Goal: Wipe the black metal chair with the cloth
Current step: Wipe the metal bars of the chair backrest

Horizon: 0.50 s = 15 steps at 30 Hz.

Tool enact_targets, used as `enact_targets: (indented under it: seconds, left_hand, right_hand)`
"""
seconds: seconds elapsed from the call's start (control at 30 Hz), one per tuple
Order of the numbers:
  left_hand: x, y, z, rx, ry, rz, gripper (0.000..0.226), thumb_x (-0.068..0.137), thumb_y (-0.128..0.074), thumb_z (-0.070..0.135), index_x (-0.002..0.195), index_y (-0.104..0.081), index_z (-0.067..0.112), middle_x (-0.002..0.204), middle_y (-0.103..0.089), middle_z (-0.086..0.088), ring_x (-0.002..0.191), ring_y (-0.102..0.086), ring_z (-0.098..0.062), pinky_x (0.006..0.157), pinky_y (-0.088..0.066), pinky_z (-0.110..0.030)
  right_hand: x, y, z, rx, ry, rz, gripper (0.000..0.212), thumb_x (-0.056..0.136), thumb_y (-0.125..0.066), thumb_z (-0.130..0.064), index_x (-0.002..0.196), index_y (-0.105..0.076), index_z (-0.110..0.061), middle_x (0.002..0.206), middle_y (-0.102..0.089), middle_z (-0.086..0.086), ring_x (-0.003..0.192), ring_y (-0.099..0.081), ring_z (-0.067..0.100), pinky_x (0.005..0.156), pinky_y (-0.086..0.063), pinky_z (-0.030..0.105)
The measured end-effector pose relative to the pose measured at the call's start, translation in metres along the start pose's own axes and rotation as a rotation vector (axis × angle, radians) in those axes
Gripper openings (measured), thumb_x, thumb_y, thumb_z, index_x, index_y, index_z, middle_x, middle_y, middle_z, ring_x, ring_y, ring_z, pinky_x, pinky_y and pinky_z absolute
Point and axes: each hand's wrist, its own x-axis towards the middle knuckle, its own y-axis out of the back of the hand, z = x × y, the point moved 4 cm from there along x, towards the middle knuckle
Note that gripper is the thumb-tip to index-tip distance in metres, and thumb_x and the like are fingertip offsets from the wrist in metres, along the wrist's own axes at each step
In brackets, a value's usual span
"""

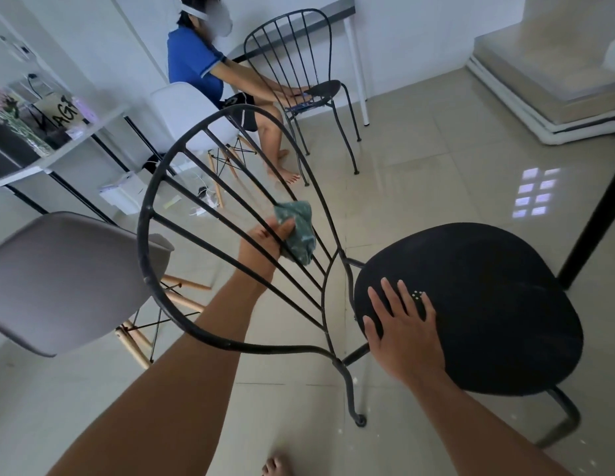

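Observation:
The black metal chair (477, 304) stands in front of me, its round seat to the right and its hooped, spoked backrest tilted toward the left. My left hand (264, 243) reaches through behind the spokes and grips a green cloth (299, 228) pressed against the thin rods near where they meet. My right hand (403, 329) lies flat, fingers spread, on the near left edge of the seat.
A grey shell chair (69, 280) stands close on the left. Another person (209, 73) sits on a white chair at the back, hands on a second black metal chair (309, 87). A white shelf (58, 156) is far left, a black table leg (594, 228) at right.

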Motion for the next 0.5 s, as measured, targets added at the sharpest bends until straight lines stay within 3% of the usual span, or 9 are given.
enact_targets:
  seconds: [0.1,0.17,0.3,0.4,0.5]
  left_hand:
    - [-0.006,-0.015,-0.033,0.083,0.052,-0.028,0.017,0.104,-0.066,-0.002,0.120,-0.073,-0.004,0.099,-0.085,-0.003,0.087,-0.083,-0.012,0.081,-0.067,-0.035]
    - [-0.008,-0.025,-0.052,0.088,0.113,-0.078,0.018,0.103,-0.060,-0.014,0.110,-0.073,-0.002,0.087,-0.083,-0.001,0.080,-0.081,-0.010,0.084,-0.068,-0.036]
    - [-0.013,-0.035,-0.074,0.098,0.169,-0.108,0.027,0.101,-0.061,-0.016,0.108,-0.077,0.005,0.095,-0.083,-0.003,0.084,-0.080,-0.016,0.091,-0.065,-0.045]
    - [-0.023,-0.048,-0.081,0.063,0.208,-0.209,0.040,0.103,-0.046,-0.024,0.110,-0.074,0.004,0.093,-0.072,-0.006,0.078,-0.071,-0.015,0.074,-0.062,-0.022]
    - [-0.021,-0.049,-0.078,0.043,0.205,-0.172,0.036,0.104,-0.041,-0.025,0.131,-0.063,-0.016,0.095,-0.063,-0.009,0.082,-0.062,-0.017,0.070,-0.059,-0.015]
  right_hand:
    - [0.000,0.001,-0.001,0.013,-0.005,-0.001,0.070,0.108,-0.015,-0.063,0.172,-0.015,-0.035,0.183,-0.007,-0.001,0.170,0.000,0.025,0.134,-0.005,0.061]
    - [0.000,0.001,0.000,0.013,-0.006,0.000,0.070,0.108,-0.016,-0.063,0.172,-0.015,-0.036,0.183,-0.006,-0.001,0.170,0.000,0.025,0.134,-0.005,0.061]
    - [0.000,0.002,0.000,0.019,0.004,0.010,0.069,0.109,-0.018,-0.062,0.172,-0.016,-0.036,0.183,-0.008,-0.001,0.170,-0.001,0.025,0.134,-0.006,0.060]
    - [-0.001,0.001,0.001,0.014,0.002,0.012,0.069,0.109,-0.017,-0.062,0.172,-0.016,-0.036,0.183,-0.008,-0.002,0.170,-0.001,0.024,0.134,-0.005,0.060]
    - [-0.001,0.002,0.001,0.014,0.008,0.024,0.069,0.108,-0.018,-0.062,0.172,-0.019,-0.035,0.183,-0.011,-0.002,0.170,-0.004,0.024,0.134,-0.007,0.060]
